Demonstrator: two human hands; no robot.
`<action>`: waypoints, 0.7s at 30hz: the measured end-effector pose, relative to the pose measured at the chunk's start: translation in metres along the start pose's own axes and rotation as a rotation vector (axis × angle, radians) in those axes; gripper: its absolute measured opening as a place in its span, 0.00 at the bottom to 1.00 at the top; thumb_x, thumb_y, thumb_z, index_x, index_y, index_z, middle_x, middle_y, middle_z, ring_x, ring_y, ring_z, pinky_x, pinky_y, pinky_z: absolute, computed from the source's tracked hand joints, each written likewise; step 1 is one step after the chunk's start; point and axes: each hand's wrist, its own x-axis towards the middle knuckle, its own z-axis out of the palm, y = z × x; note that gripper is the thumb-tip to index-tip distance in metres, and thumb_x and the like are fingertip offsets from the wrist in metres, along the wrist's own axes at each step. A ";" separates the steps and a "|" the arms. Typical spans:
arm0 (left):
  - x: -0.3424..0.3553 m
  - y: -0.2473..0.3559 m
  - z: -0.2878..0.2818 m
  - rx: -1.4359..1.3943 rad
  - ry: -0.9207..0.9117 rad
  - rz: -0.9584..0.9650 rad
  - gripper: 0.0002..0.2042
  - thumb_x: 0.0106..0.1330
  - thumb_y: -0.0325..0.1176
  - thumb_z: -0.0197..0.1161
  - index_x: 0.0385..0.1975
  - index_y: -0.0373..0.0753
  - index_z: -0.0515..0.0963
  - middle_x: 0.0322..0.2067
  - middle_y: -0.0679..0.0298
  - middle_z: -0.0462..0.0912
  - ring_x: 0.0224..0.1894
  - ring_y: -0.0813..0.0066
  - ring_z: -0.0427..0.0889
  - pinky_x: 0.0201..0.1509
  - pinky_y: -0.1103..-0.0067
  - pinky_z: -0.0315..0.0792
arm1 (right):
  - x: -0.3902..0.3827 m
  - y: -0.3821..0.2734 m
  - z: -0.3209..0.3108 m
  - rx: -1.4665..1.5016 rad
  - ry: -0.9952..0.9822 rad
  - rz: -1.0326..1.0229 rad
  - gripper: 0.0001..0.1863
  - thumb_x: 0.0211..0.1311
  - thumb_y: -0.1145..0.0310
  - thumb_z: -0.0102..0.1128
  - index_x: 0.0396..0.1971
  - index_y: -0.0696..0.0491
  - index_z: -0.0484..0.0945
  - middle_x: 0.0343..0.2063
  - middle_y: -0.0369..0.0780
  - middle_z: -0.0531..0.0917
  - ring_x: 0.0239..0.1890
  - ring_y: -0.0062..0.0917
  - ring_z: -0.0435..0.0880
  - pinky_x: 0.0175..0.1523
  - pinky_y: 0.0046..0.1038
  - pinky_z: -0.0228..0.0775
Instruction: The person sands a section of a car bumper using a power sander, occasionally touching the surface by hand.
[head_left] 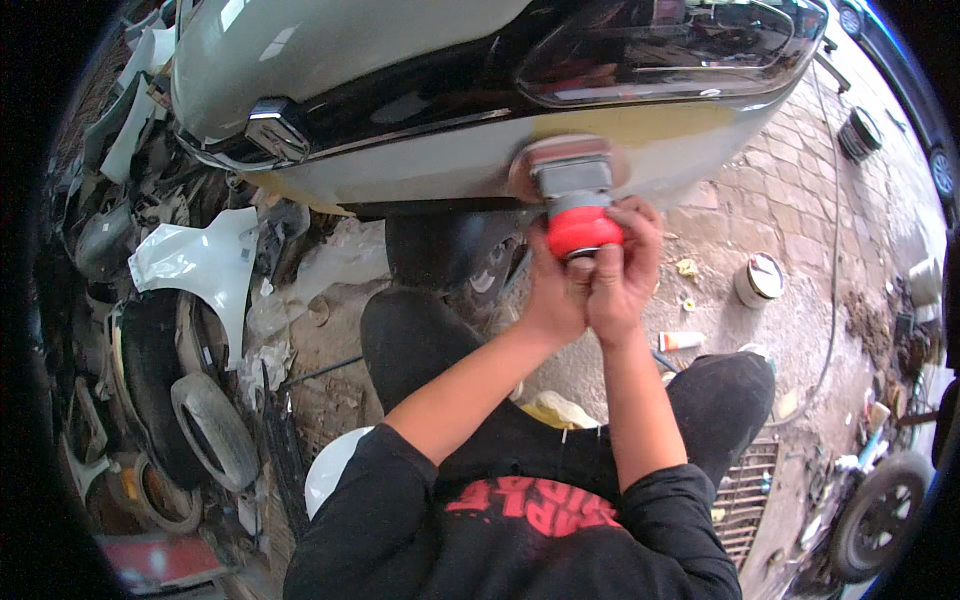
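Both hands are wrapped round a red and grey orbital sander (585, 228). My left hand (555, 295) grips its near left side, and my right hand (632, 270) closes round the right side, thumbs together at the near end. The round sanding pad (522, 172) looks blurred and lies against the lower part of a car panel (440, 160). Yellowish filler (660, 122) and dull grey sanded patches mark that panel. Above it runs a glossy black strip with a headlight (670, 50), and a chrome badge (277, 130) sits to the left.
A white fender (205, 260), old tires (215, 430) and scrap parts crowd the left. To the right stand an open tub (760, 280), a white and orange tube (681, 340), a black bucket (860, 134) and a wheel (880, 515). A hose (836, 220) crosses the paving.
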 end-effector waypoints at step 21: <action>-0.007 0.024 -0.016 -0.147 0.028 -0.104 0.29 0.73 0.62 0.47 0.54 0.39 0.67 0.49 0.63 0.76 0.51 0.74 0.76 0.56 0.71 0.70 | 0.005 -0.024 0.012 -0.099 -0.058 0.000 0.16 0.56 0.66 0.69 0.43 0.55 0.81 0.40 0.47 0.74 0.42 0.37 0.76 0.49 0.33 0.70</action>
